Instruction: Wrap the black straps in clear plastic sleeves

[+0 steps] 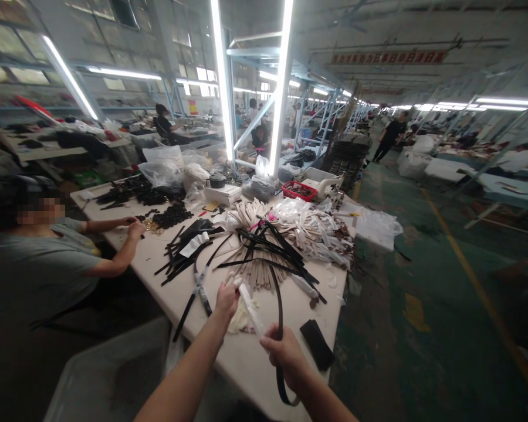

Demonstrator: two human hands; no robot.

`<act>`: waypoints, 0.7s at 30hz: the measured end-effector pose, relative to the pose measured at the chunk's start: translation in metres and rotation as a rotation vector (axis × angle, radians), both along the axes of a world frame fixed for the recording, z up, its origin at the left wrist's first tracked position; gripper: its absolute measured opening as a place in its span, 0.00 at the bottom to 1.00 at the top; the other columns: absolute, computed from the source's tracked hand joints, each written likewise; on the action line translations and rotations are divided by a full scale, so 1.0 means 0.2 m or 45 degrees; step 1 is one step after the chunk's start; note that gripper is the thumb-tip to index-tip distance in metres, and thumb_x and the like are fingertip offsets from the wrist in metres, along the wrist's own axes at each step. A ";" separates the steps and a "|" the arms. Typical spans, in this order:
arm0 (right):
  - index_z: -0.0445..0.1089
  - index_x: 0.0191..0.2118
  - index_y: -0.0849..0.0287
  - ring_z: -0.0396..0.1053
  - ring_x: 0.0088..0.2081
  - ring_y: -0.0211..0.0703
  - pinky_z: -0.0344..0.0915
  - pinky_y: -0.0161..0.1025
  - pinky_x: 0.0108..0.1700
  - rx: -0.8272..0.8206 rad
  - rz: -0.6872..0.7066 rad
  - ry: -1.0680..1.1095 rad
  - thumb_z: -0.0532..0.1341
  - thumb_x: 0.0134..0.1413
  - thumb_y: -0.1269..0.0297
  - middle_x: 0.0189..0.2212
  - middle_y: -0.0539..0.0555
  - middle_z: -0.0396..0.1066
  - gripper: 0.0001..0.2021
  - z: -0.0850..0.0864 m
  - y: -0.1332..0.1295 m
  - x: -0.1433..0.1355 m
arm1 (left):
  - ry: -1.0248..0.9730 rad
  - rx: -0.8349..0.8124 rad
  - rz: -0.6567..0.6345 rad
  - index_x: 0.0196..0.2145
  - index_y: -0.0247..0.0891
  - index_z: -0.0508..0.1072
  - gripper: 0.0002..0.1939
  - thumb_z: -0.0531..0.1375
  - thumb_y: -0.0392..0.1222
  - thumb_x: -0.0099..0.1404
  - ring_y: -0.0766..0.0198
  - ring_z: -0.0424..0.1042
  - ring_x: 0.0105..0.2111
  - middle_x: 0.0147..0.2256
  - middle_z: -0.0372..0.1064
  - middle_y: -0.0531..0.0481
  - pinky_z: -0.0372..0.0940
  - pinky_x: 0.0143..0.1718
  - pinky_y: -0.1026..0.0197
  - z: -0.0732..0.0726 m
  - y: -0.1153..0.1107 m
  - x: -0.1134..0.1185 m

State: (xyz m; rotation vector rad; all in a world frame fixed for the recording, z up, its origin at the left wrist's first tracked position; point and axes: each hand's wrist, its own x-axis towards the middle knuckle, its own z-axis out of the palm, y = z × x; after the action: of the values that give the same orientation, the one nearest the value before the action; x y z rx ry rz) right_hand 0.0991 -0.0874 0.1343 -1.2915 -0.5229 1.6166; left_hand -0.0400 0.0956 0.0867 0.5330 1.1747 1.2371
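Above the near part of the table, a white strip (251, 310), perhaps plastic or paper, stretches between my two hands. My left hand (227, 298) pinches its far end, with something whitish covering the fingertips. My right hand (287, 350) is closed around a long black strap (280, 302) that arches up and hangs in a loop below the fist. The strip's lower end meets the right fingertips. Just beyond my hands, loose black straps (268, 243) lie across a fanned bundle of pale strips (257, 275). Another black strap (185, 313) wrapped in clear film lies left of my left hand.
A black flat piece (317, 344) lies by the table's right edge. At left, a seated co-worker (48, 252) handles small parts beside black pieces (171, 217). A red basket (299, 191) and plastic bags (162, 167) stand farther back. A grey bin (110, 369) sits below left.
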 end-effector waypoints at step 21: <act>0.69 0.27 0.61 0.63 0.19 0.36 0.52 0.31 0.20 -0.203 -0.217 -0.276 0.72 0.34 0.59 0.18 0.49 0.68 0.16 -0.27 0.00 0.07 | -0.132 -0.495 -0.695 0.38 0.38 0.79 0.23 0.68 0.58 0.50 0.52 0.78 0.33 0.36 0.79 0.39 0.68 0.32 0.57 -0.19 -0.83 0.14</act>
State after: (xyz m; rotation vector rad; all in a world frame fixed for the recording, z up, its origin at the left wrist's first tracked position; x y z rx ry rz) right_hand 0.1140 -0.0877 0.0812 -1.5980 -0.4083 1.4076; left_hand -0.0115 -0.0699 0.0490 0.4483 1.0523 0.5460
